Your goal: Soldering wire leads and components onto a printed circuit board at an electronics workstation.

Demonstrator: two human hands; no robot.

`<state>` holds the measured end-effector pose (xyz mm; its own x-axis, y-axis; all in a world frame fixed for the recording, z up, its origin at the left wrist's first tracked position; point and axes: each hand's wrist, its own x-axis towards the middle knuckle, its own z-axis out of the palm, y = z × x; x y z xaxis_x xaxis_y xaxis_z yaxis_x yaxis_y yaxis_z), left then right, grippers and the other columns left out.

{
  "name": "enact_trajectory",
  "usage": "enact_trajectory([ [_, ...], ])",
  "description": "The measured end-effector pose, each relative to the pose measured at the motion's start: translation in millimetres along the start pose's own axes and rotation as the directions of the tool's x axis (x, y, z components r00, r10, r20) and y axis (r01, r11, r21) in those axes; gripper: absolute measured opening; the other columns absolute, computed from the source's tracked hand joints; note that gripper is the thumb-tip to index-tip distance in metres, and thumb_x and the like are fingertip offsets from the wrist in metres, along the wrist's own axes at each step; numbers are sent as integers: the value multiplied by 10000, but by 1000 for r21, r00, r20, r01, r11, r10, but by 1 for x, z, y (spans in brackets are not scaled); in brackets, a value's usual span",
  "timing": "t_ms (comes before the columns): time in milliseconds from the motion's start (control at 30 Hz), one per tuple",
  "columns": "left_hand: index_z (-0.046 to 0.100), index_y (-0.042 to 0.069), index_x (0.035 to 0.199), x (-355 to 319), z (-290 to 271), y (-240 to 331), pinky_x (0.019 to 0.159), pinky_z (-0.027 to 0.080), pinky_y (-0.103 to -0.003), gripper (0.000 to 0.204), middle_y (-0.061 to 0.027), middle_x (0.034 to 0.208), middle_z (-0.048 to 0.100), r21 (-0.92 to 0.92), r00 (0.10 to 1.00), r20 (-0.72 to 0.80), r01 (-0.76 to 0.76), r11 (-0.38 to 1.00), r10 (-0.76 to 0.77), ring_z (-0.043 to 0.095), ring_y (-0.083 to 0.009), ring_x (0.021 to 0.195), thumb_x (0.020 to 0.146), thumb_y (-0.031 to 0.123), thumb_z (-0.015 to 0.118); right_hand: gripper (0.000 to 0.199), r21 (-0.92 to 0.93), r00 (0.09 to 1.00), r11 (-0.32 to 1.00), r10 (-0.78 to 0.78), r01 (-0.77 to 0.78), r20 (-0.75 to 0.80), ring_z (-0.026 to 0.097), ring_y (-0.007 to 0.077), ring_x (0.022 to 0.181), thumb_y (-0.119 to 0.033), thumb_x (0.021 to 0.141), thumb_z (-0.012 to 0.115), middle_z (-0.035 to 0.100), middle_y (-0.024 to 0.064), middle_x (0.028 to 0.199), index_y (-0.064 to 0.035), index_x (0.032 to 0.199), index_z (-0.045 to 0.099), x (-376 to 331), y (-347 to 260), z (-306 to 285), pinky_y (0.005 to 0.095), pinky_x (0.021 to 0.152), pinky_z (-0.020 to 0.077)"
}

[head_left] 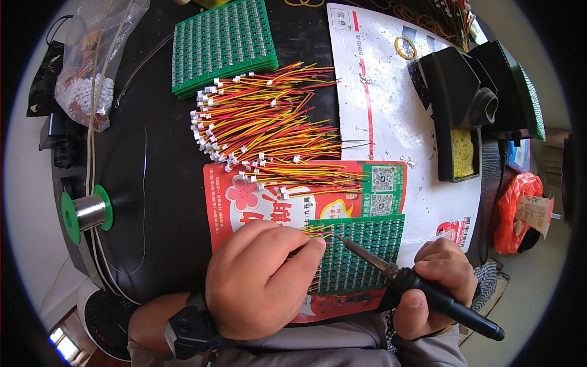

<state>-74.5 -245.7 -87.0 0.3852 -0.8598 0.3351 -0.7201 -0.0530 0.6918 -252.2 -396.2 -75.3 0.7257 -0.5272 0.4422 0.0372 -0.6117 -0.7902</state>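
A person's left hand (260,278), low in the frame left of centre, presses its fingertips onto the left edge of a green circuit board panel (361,254), pinching thin yellow and red wire leads (315,231) against it; the grip is closed on those leads. The right hand (434,287), at lower right, has its grip wrapped firmly round the black handle of a soldering iron (422,281), whose metal tip points up and left and meets the panel just beside the left fingertips. The panel lies on a red printed sheet (244,196) on the dark bench (159,183).

Above the hands, across the centre of the frame, a loose heap of red-and-yellow wire leads with white connectors (263,128) spreads over bench and sheet. A stack of green circuit boards (221,44) sits at upper centre-left. A spool of solder (87,211) with green flanges stands at mid-left, and a clear bag (92,67) of small parts lies at upper left. At right, on a white sheet (391,122) flecked with solder scraps, stands a black iron stand (461,92) with a yellow sponge (463,153).
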Motion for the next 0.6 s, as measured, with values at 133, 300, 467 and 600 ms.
enact_trajectory([
  [133, 742, -15, 906, 0, -1, 2, 569, 493, -365, 286, -114, 825, 645, 6, 1000, -16, -6, 1000, 6, 613, -271, 666, 637, -109, 757, 310, -4, 1000, 1000, -13, 13, 1, 495, 170, 437, -156, 765, 808, 549, 56, 558, 24, 927, 615, 0, 1, -1, 301, 422, 376],
  [300, 742, -18, 913, -4, 0, 0, 541, 450, -359, 299, -89, 780, 592, 20, 998, 8, -55, 998, 54, 557, -255, 625, 631, -114, 767, 312, -6, 999, 1000, -26, 26, 33, 512, 172, 442, -147, 758, 807, 567, 56, 573, 21, 937, 614, 1, 1, -2, 299, 427, 387],
  [467, 742, -23, 915, -4, 2, 0, 538, 450, -360, 290, -84, 772, 585, 20, 999, 8, -44, 999, 44, 560, -254, 626, 643, -121, 769, 318, -27, 998, 999, -21, 23, 65, 527, 178, 446, -138, 748, 810, 580, 56, 584, 20, 941, 613, 2, 0, -3, 300, 434, 404],
  [600, 741, -24, 915, -4, 2, 1, 537, 454, -359, 288, -84, 773, 587, 17, 999, 4, -41, 999, 41, 559, -254, 625, 646, -123, 768, 326, -26, 996, 999, -23, 26, 82, 533, 183, 449, -132, 738, 814, 582, 57, 586, 22, 943, 613, 3, 0, -4, 301, 435, 409],
])
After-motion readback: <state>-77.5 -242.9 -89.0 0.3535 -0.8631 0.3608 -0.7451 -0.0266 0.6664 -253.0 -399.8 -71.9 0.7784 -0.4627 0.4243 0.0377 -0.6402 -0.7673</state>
